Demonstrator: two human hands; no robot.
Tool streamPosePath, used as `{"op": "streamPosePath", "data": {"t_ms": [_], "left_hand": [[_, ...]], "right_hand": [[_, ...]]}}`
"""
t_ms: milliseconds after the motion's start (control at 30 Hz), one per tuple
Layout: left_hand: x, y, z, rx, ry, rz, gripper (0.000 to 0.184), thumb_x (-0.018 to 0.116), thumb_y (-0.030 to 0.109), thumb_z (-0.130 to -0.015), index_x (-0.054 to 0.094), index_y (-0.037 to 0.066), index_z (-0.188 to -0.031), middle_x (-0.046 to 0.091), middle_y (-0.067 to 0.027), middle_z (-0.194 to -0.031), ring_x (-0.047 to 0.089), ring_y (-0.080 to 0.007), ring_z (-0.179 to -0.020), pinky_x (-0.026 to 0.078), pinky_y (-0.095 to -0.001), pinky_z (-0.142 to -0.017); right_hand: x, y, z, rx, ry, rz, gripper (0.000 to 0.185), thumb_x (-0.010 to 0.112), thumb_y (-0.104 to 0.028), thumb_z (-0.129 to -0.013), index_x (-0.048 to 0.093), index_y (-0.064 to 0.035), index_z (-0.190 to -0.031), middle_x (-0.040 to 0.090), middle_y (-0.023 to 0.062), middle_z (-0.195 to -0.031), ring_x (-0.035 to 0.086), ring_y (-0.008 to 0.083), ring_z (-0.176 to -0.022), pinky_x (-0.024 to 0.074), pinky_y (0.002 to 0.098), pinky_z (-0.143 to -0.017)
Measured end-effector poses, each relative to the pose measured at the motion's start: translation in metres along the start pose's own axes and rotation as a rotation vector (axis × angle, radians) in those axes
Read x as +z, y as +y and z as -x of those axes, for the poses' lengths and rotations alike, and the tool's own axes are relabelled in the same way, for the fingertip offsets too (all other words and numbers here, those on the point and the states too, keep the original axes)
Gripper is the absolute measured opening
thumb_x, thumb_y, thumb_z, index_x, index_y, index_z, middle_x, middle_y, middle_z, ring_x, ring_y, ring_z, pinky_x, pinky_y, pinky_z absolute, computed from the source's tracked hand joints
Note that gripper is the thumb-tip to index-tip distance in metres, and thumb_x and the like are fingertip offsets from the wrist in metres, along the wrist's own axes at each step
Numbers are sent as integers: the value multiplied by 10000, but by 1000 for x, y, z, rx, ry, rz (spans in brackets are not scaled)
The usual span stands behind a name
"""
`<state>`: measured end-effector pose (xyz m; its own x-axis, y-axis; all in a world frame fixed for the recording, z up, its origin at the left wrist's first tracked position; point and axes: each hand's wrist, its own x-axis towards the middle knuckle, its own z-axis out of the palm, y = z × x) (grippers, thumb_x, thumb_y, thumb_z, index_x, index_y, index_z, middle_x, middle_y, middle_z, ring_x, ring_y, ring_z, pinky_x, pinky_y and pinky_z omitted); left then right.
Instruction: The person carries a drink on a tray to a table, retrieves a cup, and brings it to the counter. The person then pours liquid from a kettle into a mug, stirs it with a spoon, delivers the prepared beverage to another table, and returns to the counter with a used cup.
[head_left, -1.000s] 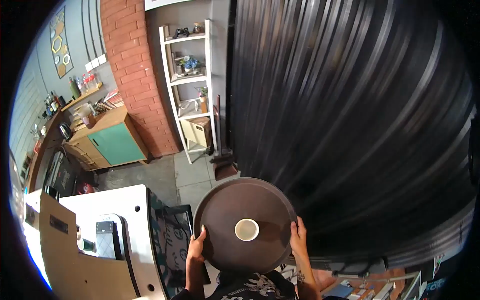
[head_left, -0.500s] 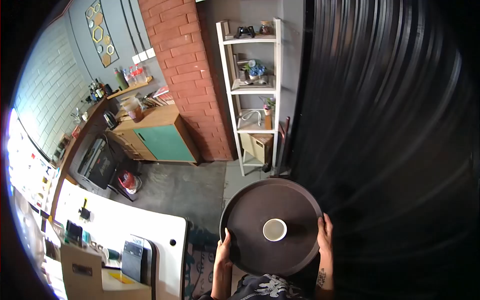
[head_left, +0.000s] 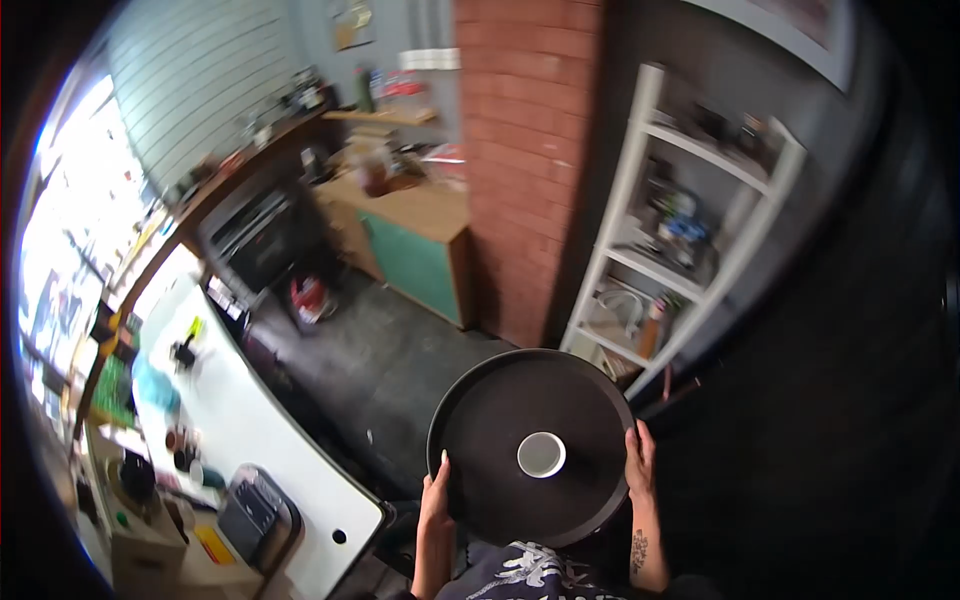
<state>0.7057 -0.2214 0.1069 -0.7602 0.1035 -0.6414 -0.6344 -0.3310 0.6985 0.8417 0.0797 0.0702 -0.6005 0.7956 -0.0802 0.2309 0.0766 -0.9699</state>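
A round dark brown tray (head_left: 490, 410) is held level in front of my body by both hands. On its left rim my left hand (head_left: 435, 497) is closed, thumb over the edge and fingers mostly hidden beneath. My right hand (head_left: 640, 463) grips the opposite rim in the same way. Near the tray's middle stands a small white cup (head_left: 541, 455), upright and touched by neither hand. Its inside looks pale; I cannot tell whether it holds liquid.
Left of me is a white counter (head_left: 285, 430) with a dark device (head_left: 248, 515) on it. Farther off are a green-doored wooden cabinet (head_left: 415, 265), a brick pillar (head_left: 515, 170) and a white ladder shelf (head_left: 690, 270). Grey floor (head_left: 375, 345) runs between counter and cabinet.
My view has turned left and tilted, so the shelf and pillar now sit farther right and lean. Both hands still hold the tray, with the cup in about the same spot on it.
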Motion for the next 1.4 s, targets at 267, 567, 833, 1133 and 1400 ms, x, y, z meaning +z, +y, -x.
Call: {"op": "streamPosePath", "data": {"t_ms": [267, 567, 833, 1133, 1400], "left_hand": [[1, 39, -108, 52, 33, 234, 403, 606, 383, -986, 649, 12, -1135, 693, -74, -991, 678, -179, -831, 570, -333, -720], [17, 185, -262, 101, 67, 56, 534, 567, 490, -983, 652, -25, -1093, 696, -104, -943, 679, -198, -824, 569, -365, -723], [24, 268, -366, 105, 164, 50, 555, 559, 472, -992, 627, -45, -1181, 694, -140, -1098, 677, -239, -971, 557, -379, -849], [27, 304, -527, 79, 197, 88, 593, 569, 498, -980, 627, -67, -1153, 693, -141, -1029, 679, -228, -896, 567, -376, -785], [68, 357, -685, 52, 228, 108, 686, 601, 534, -947, 584, -102, -1205, 668, -174, -1093, 662, -262, -980, 562, -412, -826]], "right_hand": [[135, -54, -140, -226, -335, -4, 319, 559, -236, -1010, 572, 2, -1221, 608, 51, -1037, 536, 142, -970, 431, 295, -876], [305, -53, -268, 20, -306, 35, 484, 571, -312, -1008, 499, 15, -1358, 506, 157, -1364, 468, 246, -1285, 371, 357, -1068], [432, -56, -338, 57, -291, 55, 480, 586, -214, -1008, 456, 5, -1415, 505, 136, -1392, 484, 221, -1277, 377, 341, -1076], [578, -41, -451, -54, -211, 56, 273, 543, -97, -1015, 576, 6, -1265, 643, 55, -1088, 576, 133, -975, 446, 279, -866], [696, -40, -595, -17, -304, 162, 243, 534, -97, -1015, 627, 44, -1189, 693, 118, -1063, 653, 223, -1003, 496, 348, -896]]}}
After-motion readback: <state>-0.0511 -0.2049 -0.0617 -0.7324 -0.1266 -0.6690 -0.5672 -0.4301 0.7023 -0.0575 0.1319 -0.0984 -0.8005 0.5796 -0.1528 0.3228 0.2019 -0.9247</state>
